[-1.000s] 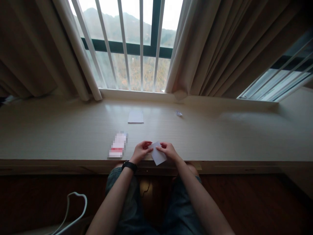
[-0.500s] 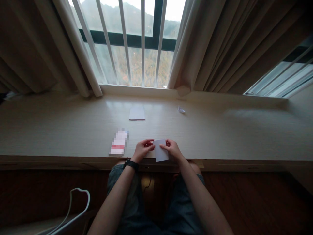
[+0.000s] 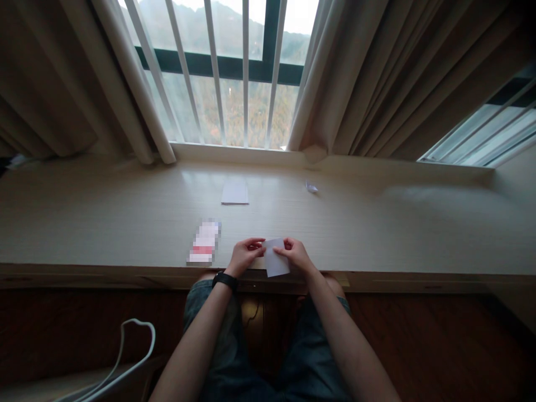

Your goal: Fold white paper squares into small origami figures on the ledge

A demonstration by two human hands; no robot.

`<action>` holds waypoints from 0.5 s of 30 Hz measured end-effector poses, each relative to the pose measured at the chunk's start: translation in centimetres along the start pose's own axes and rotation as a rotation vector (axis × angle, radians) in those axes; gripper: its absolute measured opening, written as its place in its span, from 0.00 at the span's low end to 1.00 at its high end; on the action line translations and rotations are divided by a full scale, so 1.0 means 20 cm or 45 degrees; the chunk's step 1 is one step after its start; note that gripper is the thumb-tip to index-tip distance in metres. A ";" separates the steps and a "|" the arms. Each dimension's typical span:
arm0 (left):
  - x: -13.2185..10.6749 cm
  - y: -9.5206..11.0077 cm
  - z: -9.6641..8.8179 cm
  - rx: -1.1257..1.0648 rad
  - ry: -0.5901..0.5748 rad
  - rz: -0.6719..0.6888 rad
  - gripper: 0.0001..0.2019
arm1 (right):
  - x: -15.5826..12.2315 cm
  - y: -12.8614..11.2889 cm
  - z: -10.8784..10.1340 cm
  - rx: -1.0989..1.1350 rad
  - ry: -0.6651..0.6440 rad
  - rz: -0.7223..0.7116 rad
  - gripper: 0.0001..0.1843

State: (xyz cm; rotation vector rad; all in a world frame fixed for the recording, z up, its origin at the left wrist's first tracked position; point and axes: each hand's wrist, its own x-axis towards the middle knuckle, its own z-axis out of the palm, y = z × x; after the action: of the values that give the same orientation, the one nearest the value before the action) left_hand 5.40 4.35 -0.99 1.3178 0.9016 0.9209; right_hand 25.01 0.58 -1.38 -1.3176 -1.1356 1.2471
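Observation:
A small white sheet of paper [image 3: 277, 264] is held up over the front edge of the desk, between my two hands. My right hand [image 3: 295, 254] pinches its right side, thumb on the near face and fingers behind. At the upper left edge of the sheet, my left hand [image 3: 246, 254] grips it between thumb and fingertips; a black band circles that wrist. Left of my hands lies a blurred-out, phone-like flat object [image 3: 204, 242]. Farther back rests a stack of white paper [image 3: 235, 193], and to its right a small folded paper piece [image 3: 311, 187].
The pale desk [image 3: 397, 229] runs along a barred window [image 3: 228, 106] with heavy curtains [image 3: 355, 72] on both sides. My legs are under the desk's front edge. A white curved frame [image 3: 138, 346] stands at the lower left.
The hands and the paper stay almost still. Only a very slight shift of the camera view shows.

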 end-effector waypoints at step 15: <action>0.00 0.01 0.02 -0.031 0.046 -0.035 0.22 | -0.01 0.00 0.00 0.029 -0.002 0.015 0.22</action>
State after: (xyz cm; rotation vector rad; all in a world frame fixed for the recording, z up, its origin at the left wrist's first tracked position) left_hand 5.75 4.21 -0.84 1.2686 0.9319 0.9340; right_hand 24.98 0.41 -1.46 -1.3081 -1.1129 1.2660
